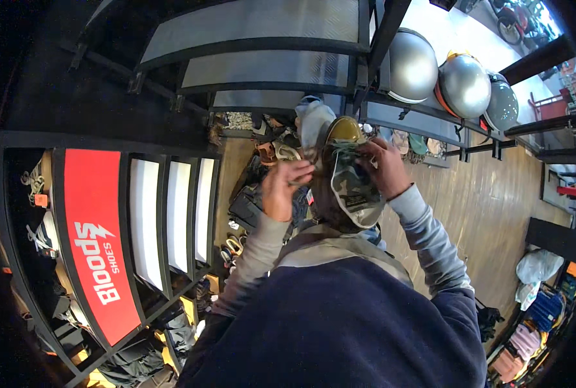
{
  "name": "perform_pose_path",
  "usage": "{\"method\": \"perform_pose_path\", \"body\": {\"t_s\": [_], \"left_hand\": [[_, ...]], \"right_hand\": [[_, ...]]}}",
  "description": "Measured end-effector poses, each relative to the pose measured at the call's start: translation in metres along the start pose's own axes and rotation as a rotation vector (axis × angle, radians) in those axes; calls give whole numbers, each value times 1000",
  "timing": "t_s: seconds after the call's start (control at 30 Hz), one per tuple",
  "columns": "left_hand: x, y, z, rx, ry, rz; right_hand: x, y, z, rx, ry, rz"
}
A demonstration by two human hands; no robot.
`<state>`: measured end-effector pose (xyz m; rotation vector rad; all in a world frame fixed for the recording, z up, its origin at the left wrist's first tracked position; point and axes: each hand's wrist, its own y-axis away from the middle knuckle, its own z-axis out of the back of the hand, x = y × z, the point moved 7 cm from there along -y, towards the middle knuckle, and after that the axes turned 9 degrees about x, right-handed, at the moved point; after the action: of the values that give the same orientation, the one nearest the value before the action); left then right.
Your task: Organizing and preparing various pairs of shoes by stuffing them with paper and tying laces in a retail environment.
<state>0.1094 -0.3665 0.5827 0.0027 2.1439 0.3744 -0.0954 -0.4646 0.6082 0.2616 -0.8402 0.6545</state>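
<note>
The right hand (391, 169) pinches a camouflage cap (354, 189) by its far edge, beyond the sweater (340, 323); the left hand (284, 189), loosely curled, hovers left. Handling seems underway; steadying calls for a second grip.

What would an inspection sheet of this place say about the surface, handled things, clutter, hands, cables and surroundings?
Surface: brown plank floor below.
Handled things: camouflage cap, held up with its opening showing.
Clutter: jumbled dark items on the floor, too unclear to name.
Hands: right hand grips the cap's edge; left hand, blurred, is raised beside it, fingers parted.
Cables: nothing seen.
Surroundings: grey shelves, rounded helmets, red panel.
</note>
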Motion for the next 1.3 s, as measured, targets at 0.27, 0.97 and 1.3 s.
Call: {"method": "perform_pose_path", "body": {"t_s": [0.27,0.97,1.3], "left_hand": [[-67,50,174,-432,-1827,-62],[-5,6,-64,536,-1406,-230],[8,15,-79,615,-1765,-241]], "right_hand": [[1,11,-18,-123,-64,-21],[22,35,-39,98,-176,-132],[54,60,-34,263,22,-220]]}}
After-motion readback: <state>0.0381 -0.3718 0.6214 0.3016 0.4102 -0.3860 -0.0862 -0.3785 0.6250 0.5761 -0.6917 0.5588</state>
